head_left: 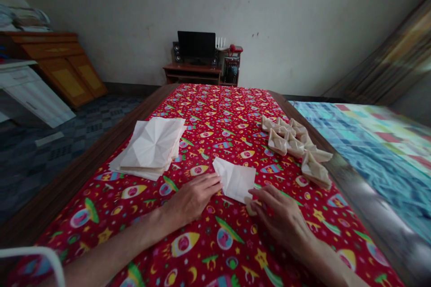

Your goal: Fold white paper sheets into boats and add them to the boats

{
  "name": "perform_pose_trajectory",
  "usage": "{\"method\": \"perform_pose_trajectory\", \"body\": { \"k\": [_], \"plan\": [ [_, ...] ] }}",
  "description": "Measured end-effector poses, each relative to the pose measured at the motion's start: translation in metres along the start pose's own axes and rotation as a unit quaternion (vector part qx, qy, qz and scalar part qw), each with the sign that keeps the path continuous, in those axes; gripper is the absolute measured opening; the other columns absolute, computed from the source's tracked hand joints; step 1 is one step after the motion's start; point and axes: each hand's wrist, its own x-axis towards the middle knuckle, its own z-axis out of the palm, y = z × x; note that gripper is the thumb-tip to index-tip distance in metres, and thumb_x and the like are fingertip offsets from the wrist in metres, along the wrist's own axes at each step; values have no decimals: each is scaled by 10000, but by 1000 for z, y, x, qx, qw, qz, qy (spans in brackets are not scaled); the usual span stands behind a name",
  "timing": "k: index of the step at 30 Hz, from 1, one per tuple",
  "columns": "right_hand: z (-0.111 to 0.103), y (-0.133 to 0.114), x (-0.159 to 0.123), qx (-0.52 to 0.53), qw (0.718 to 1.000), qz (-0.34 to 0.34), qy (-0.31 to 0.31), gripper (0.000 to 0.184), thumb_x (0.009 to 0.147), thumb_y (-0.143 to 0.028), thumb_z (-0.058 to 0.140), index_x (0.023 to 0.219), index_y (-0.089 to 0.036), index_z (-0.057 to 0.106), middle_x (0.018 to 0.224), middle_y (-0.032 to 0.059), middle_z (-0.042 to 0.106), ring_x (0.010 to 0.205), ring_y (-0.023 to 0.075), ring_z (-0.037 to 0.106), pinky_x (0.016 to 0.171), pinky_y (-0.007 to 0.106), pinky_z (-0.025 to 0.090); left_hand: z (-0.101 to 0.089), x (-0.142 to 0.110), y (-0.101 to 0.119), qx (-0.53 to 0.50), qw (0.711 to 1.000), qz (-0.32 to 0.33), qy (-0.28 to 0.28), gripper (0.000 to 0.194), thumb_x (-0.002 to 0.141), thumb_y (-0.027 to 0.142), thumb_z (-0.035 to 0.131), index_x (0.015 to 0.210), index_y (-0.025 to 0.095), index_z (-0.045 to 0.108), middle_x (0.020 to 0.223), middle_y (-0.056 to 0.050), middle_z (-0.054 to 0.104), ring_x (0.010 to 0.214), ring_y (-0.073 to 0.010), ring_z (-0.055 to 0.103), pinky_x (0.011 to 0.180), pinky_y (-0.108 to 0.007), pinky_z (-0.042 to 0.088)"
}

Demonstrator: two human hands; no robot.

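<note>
A folded sheet of white paper [237,181] with creases lies on the red patterned cloth in front of me. My left hand [195,193] has its fingers together at the paper's left edge, holding it there; its thumb is mostly hidden. At the lower right corner of the sheet is my right hand [281,213], thumb and fingers apart, fingertips next to the corner. To the left sits a stack of creased paper sheets [153,143]. Several folded paper pieces with pointed ends [291,139] are grouped on the right side of the cloth.
The red cloth [208,116] covers a long table with a dark wooden edge [111,143]. A bed [363,152] stands to the right. Beyond the table are a desk with a monitor [196,45] and a red telephone [235,48]. A white cable-like loop [50,255] shows at lower left.
</note>
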Motion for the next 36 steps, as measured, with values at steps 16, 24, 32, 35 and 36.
{"method": "perform_pose_trajectory", "body": {
  "k": [16,24,32,35,36],
  "plan": [
    [8,-10,37,-170,955,-240,31,271,920,-119,387,1043,-151,626,1034,107,684,936,230,605,850,423,447,-9,32,-30,8,999,-15,-41,307,925,125,411,1180,164,578,1443,-111,387,1346,-206,347,1070,-361,398],
    [24,-15,31,-116,967,-219,-56,229,929,-170,419,1041,-140,617,1010,119,663,953,225,589,788,369,472,-3,21,-19,-24,999,-47,-1,273,924,135,425,1140,178,586,1169,-81,585,1116,-188,532,955,-369,486],
    [14,3,39,86,988,-107,-68,203,926,-212,459,908,-193,660,968,70,666,856,153,614,750,275,489,-8,10,-8,-37,999,-29,-13,358,887,63,425,1221,151,520,1243,-84,568,1175,-204,487,1017,-403,435],
    [14,6,47,139,987,-6,-80,237,917,-283,480,797,-196,664,809,34,670,725,137,616,657,235,478,-9,11,-7,-43,998,-29,-23,406,861,39,421,1245,147,500,1256,-95,558,1206,-210,470,1031,-415,433],
    [16,7,49,140,986,28,-83,258,913,-306,481,758,-197,655,738,18,657,664,132,602,610,226,463,-9,11,-7,-45,998,-28,-24,419,855,35,420,1253,144,494,1259,-100,555,1211,-212,467,1031,-414,438]
  ]
}}
